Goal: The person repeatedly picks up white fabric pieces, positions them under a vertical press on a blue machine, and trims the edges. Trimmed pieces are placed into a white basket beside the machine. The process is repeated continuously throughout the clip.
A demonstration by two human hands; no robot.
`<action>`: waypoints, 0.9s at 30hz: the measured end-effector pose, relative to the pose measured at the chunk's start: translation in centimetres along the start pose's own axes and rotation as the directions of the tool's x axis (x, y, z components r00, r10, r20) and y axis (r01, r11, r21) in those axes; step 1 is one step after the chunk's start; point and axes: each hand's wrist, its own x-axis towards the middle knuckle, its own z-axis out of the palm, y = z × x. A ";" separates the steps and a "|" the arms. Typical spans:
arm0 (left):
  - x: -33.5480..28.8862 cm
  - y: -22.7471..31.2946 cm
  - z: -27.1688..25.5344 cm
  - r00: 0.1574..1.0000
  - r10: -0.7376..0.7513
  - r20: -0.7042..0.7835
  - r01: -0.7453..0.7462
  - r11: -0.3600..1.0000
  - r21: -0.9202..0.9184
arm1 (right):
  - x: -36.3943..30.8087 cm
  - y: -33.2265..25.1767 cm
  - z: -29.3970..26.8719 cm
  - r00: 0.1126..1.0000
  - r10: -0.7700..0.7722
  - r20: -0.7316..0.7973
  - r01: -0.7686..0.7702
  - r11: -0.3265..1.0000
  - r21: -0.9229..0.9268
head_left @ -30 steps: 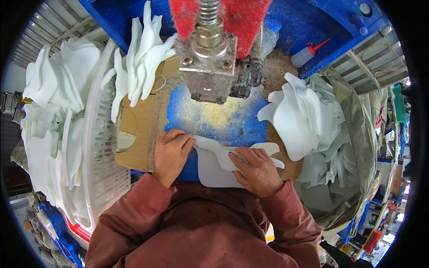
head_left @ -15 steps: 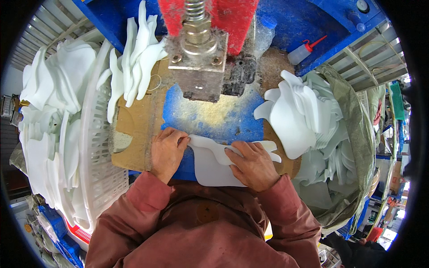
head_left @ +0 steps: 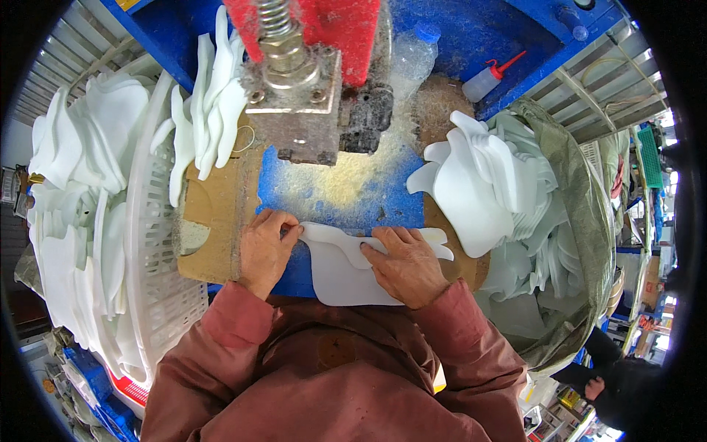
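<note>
My left hand (head_left: 266,249) pinches the left tip of a narrow, wavy white foam piece (head_left: 333,236) at the front of the blue work surface (head_left: 291,199). Beneath that piece lies a broader white foam sheet (head_left: 345,283) with a rounded lower edge. My right hand (head_left: 406,267) is closed over the right part of the foam, thumb on top and fingers curled over its far edge. Forked white ends stick out past my right fingers. Just beyond the hands hangs a dusty metal machine head (head_left: 291,132), below a spring and a red arm (head_left: 346,44).
On the left, a white plastic basket (head_left: 163,250) overflows with white foam pieces. More pieces (head_left: 486,177) are stacked at the right, beside a greenish sack (head_left: 600,258). Pale dust covers the surface. Behind stand a clear bottle (head_left: 414,59) and a red-nozzled bottle (head_left: 482,82). A person (head_left: 618,390) is at lower right.
The whole view has shifted slightly, so things sit further left. Both hands keep their hold on the foam. More of the person in dark clothes shows at lower right, including a hand.
</note>
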 end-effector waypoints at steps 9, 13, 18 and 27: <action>0.3 -0.1 0.0 0.999 -0.031 0.035 0.033 0.998 -0.050 | 0.2 0.1 0.5 1.000 -0.015 -0.013 0.015 0.999 -0.048; 0.3 1.1 -0.7 0.999 0.034 0.001 -0.034 0.996 0.081 | 0.2 0.2 0.6 1.000 -0.022 -0.010 0.022 0.998 -0.057; -0.9 4.9 0.4 0.942 0.331 0.056 -0.333 0.942 0.039 | 0.3 0.1 0.4 0.999 -0.046 -0.012 0.045 0.995 -0.085; -1.4 6.1 3.6 0.918 0.338 0.210 -0.360 0.930 0.079 | -1.4 -0.1 -1.6 0.996 0.044 -0.073 -0.051 0.994 -0.096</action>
